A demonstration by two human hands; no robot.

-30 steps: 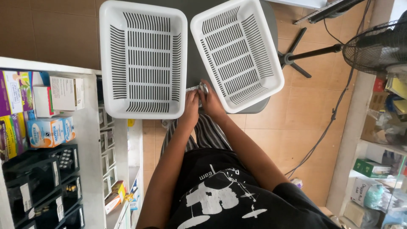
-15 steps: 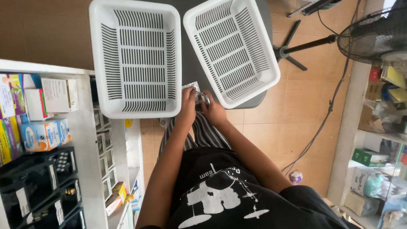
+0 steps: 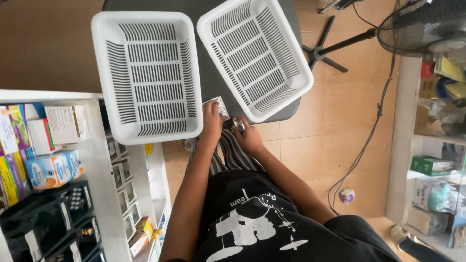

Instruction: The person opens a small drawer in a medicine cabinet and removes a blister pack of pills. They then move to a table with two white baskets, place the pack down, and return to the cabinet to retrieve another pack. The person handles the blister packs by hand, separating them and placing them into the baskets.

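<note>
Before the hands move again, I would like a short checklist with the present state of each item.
1. Left hand touches the silver blister pack: ok.
2. Right hand has a small shiny item at its fingertips: ok; firm grip: cannot tell.
3. Left basket holds nothing: ok.
4. Right basket holds nothing: ok.
5. Right basket sits fully on the grey table: not ok, its corner passes the edge.

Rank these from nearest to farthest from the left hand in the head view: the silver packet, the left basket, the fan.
1. Silver packet: at the left hand's fingertips, touching.
2. Left basket: just left of the hand.
3. Fan: far off, upper right.
</note>
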